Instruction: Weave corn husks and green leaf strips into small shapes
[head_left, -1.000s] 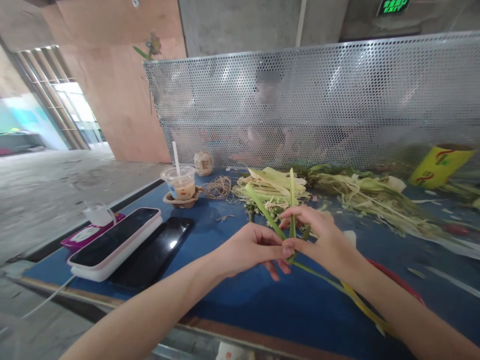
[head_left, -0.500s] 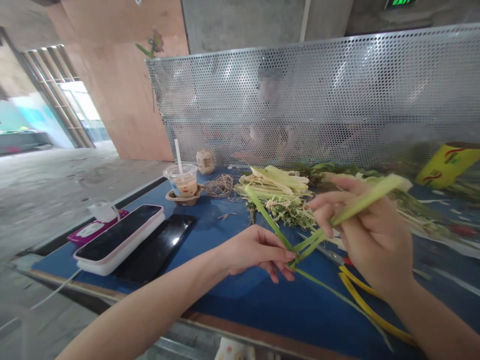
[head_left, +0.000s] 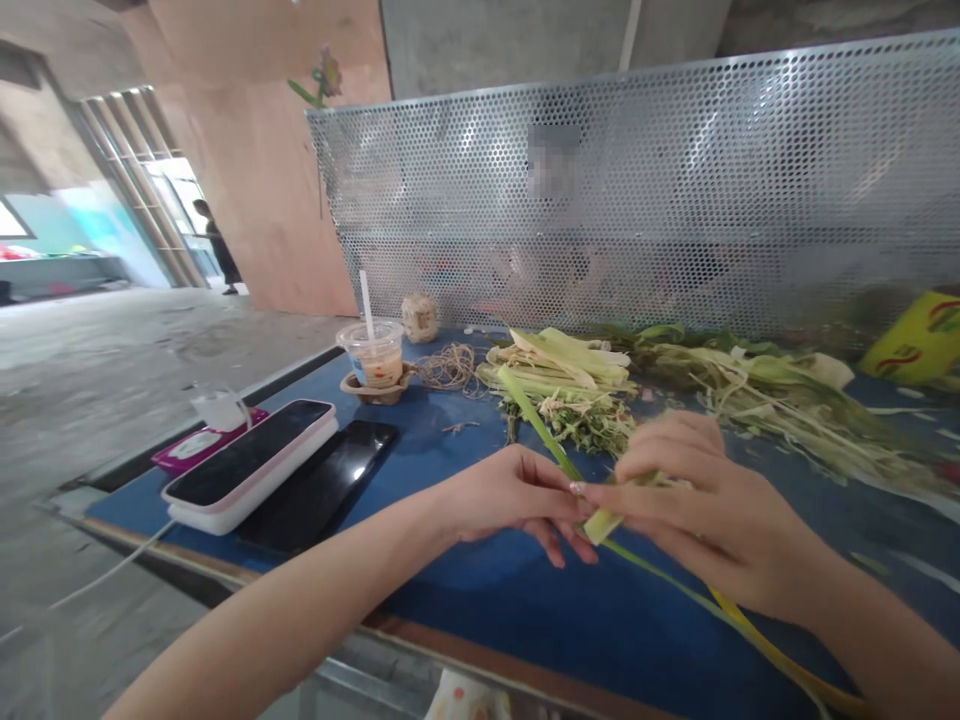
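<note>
Long, flat, green leaf strips [head_left: 536,420] are in both hands, over the near middle of the flat blue table [head_left: 480,590]. The left hand [head_left: 510,498] pinches them where they meet, probably so they don't slip apart. The right hand [head_left: 701,500] grips a wide, pale green leaf piece [head_left: 602,526], perhaps to keep it flat. Loose, pale yellow-green leaves [head_left: 574,360] lie farther off, likely to be easy to reach. Both arms come from the near corners, fingers curled, fingertips close together.
</note>
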